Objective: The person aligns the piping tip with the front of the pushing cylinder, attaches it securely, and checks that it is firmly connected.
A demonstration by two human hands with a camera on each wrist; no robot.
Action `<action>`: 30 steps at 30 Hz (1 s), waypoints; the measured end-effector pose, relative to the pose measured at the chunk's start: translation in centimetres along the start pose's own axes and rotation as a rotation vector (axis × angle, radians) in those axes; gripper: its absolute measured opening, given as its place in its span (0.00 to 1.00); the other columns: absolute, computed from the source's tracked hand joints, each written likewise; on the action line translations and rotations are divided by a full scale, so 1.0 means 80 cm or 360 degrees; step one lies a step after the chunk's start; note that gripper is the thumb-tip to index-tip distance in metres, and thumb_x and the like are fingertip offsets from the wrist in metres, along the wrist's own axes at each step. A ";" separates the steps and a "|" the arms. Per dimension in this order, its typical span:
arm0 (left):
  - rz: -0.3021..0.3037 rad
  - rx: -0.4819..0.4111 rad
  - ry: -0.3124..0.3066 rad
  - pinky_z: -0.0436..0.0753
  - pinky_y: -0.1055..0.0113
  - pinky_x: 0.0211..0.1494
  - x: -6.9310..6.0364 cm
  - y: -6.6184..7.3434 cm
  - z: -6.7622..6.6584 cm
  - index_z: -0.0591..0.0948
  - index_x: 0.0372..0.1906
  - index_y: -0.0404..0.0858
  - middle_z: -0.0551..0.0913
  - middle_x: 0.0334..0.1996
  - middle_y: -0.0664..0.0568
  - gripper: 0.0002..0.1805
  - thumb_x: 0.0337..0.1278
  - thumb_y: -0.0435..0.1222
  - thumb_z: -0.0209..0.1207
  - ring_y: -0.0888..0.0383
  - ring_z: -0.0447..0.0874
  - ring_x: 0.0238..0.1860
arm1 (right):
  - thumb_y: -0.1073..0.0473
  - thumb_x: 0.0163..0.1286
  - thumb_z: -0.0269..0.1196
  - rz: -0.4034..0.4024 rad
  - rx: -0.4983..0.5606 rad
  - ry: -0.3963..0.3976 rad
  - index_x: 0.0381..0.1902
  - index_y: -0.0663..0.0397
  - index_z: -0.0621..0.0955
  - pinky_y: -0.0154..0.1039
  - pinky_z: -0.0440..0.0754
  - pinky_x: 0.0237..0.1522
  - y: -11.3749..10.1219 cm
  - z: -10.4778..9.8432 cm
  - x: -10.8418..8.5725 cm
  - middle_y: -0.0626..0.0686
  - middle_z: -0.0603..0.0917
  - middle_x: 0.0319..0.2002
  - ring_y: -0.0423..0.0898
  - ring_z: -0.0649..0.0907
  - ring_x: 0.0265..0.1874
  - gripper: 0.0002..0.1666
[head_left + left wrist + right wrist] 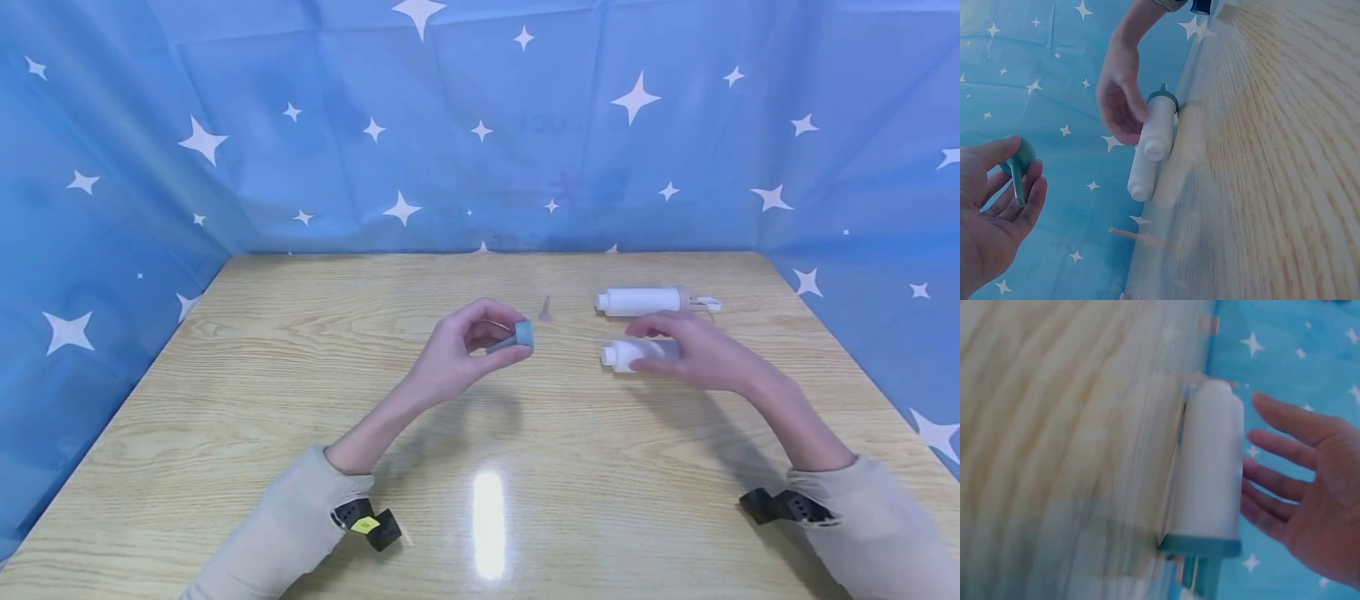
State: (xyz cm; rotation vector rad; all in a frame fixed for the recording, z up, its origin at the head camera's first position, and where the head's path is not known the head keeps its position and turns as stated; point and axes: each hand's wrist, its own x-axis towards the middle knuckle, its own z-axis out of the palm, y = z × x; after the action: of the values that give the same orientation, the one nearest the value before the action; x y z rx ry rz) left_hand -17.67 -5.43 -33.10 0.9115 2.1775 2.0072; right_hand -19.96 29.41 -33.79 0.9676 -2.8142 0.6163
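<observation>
My left hand [457, 350] pinches a teal cap with a thin spout [524, 334] between thumb and fingers, above the table. In the left wrist view the cap [1022, 153] hangs its spout downward. Over the nearer white bottle [621, 356], which lies on its side, is my right hand [697, 350], thumb and fingers apart. The right wrist view shows this bottle [1210, 462] with a teal collar [1202, 545], beside the spread fingers of the right hand [1316, 481]; no firm grip shows, and whether the fingertips touch it I cannot tell.
Behind the nearer bottle lies a second white bottle [641, 302] with a pinkish collar and a pale tip pointing right. A small brownish pointed piece [545, 309] stands or lies between the hands, towards the back. Blue star-patterned cloth [480, 167] borders the wooden table [300, 292].
</observation>
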 end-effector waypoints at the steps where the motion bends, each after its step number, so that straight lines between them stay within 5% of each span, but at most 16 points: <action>1: -0.0001 0.0001 0.0000 0.85 0.65 0.48 0.000 0.000 0.000 0.81 0.51 0.34 0.84 0.44 0.48 0.16 0.58 0.28 0.69 0.54 0.86 0.44 | 0.62 0.56 0.77 0.0006 -0.0012 -0.0018 0.47 0.57 0.84 0.51 0.79 0.45 0.003 0.000 -0.001 0.53 0.87 0.44 0.52 0.83 0.43 0.20; 8: -0.0004 0.0008 0.0001 0.84 0.66 0.47 0.000 -0.002 -0.001 0.81 0.51 0.34 0.85 0.44 0.48 0.16 0.59 0.28 0.69 0.54 0.86 0.44 | 0.67 0.50 0.79 0.0017 -0.0037 -0.0152 0.47 0.54 0.84 0.52 0.79 0.45 0.018 0.003 -0.005 0.52 0.85 0.45 0.52 0.82 0.43 0.25; 15: -0.0003 0.0006 0.0002 0.85 0.66 0.48 0.000 -0.001 -0.001 0.81 0.51 0.35 0.84 0.44 0.48 0.16 0.59 0.28 0.69 0.54 0.86 0.44 | 0.62 0.57 0.77 0.0033 0.0008 -0.0195 0.51 0.56 0.83 0.45 0.80 0.40 0.013 -0.001 -0.001 0.49 0.86 0.43 0.44 0.80 0.38 0.23; 26: -0.0011 0.0035 0.0017 0.85 0.61 0.52 -0.001 -0.001 -0.002 0.81 0.52 0.35 0.84 0.46 0.49 0.15 0.61 0.30 0.68 0.55 0.85 0.46 | 0.59 0.54 0.79 -0.0180 -0.0030 0.0128 0.58 0.54 0.82 0.48 0.68 0.45 -0.033 -0.012 0.018 0.57 0.84 0.54 0.56 0.82 0.50 0.33; 30: 0.0002 0.0034 0.0025 0.85 0.58 0.54 -0.001 -0.001 -0.002 0.81 0.52 0.36 0.84 0.45 0.49 0.15 0.61 0.30 0.68 0.55 0.85 0.47 | 0.59 0.52 0.79 -0.0279 -0.0037 0.0206 0.60 0.49 0.82 0.49 0.72 0.44 -0.056 -0.019 0.023 0.54 0.85 0.54 0.55 0.83 0.50 0.35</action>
State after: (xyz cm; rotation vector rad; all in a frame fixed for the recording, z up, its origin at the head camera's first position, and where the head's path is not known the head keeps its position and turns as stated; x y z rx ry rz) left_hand -17.74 -5.61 -33.18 0.9032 2.2112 2.0025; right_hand -18.74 25.79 -30.46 1.1128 -2.5842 0.5997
